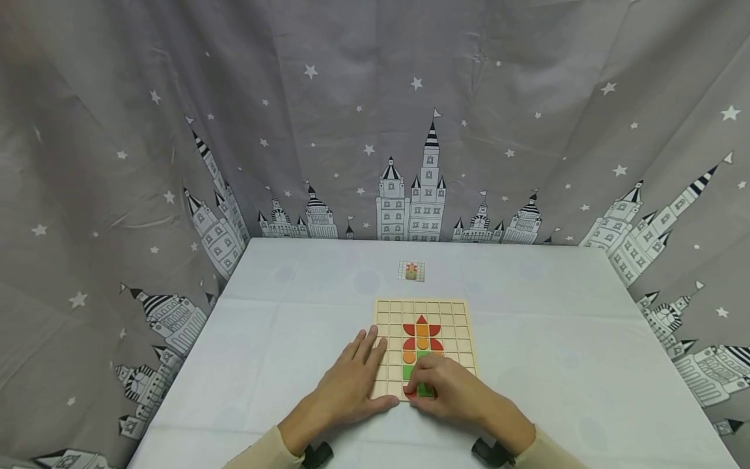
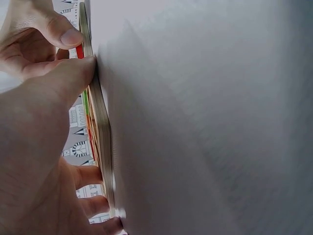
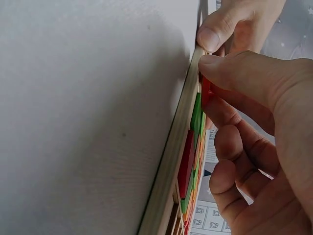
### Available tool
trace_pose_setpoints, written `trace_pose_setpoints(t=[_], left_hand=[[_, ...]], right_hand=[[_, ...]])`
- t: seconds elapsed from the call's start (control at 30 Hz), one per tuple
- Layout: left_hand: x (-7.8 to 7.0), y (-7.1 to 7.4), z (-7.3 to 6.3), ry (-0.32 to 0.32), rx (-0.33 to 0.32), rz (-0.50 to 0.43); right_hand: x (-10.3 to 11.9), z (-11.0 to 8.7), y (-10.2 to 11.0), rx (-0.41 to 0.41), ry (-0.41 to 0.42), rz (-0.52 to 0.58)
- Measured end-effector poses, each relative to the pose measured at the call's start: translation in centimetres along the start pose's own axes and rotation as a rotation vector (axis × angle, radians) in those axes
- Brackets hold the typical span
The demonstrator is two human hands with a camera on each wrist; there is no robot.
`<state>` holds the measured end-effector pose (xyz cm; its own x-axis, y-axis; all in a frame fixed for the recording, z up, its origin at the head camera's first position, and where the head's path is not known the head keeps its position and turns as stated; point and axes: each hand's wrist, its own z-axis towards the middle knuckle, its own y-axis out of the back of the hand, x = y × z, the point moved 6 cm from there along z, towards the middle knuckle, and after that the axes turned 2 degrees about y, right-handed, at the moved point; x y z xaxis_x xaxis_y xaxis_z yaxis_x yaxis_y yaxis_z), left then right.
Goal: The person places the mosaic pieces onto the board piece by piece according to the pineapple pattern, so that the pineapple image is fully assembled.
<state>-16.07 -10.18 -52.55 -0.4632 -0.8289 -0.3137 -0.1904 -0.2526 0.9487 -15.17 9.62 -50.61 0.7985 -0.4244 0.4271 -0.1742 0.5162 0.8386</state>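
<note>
A square wooden grid board (image 1: 388,319) lies on the white table with flat coloured pieces in its cells. My left hand (image 1: 350,379) rests along the board's left side with fingers spread, its thumb at the front edge. With thumb and fingers my right hand (image 1: 448,389) pinches a red rounded piece (image 3: 205,90) at a front cell of the pattern. Beside that piece is a green square (image 1: 408,372), with an orange circle (image 1: 409,357) behind it. In the right wrist view another red piece (image 3: 186,161) lies near the front edge. The right hand hides part of the pattern.
Behind the board lies a small picture card (image 1: 412,271) with a gridded coloured pattern. Farther up the pattern are a red triangle (image 1: 422,320) and an orange square (image 1: 422,330). A grey curtain (image 1: 351,98) with printed castles and stars surrounds the table's back and sides.
</note>
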Motion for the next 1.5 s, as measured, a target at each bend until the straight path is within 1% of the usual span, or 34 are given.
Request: trace_pose_setpoints(t=[0.1, 0.3, 0.43, 0.67, 0.83, 1.17, 1.37, 1.5], left_hand=[[0.02, 0.0, 0.0, 0.001, -0.002, -0.002], [0.19, -0.18, 0.24, 0.015, 0.009, 0.003], [0.08, -0.12, 0.25, 0.006, 0.006, -0.002], [-0.06, -0.06, 0.12, -0.005, -0.003, -0.003], [-0.13, -0.15, 0.17, -0.001, -0.006, 0.001], [-0.16, -0.15, 0.33, 0.001, -0.007, -0.008], [-0.01, -0.35, 0.42, 0.008, 0.001, -0.007], [0.08, -0.41, 0.37, 0.016, 0.009, -0.011]], right_hand=[[0.01, -0.01, -0.09, -0.003, -0.003, -0.016], [-0.06, 0.13, -0.34, -0.019, -0.018, 0.0], [-0.1, 0.25, -0.46, -0.034, -0.046, -0.008], [-0.22, 0.39, -0.51, -0.056, -0.121, -0.016], [-0.37, 0.37, -0.47, -0.065, -0.147, -0.007], [-0.55, 0.11, -0.47, -0.077, -0.164, -0.017], [-0.52, -0.04, -0.58, -0.062, -0.184, -0.015], [-0.45, -0.1, -0.58, -0.06, -0.172, -0.011]])
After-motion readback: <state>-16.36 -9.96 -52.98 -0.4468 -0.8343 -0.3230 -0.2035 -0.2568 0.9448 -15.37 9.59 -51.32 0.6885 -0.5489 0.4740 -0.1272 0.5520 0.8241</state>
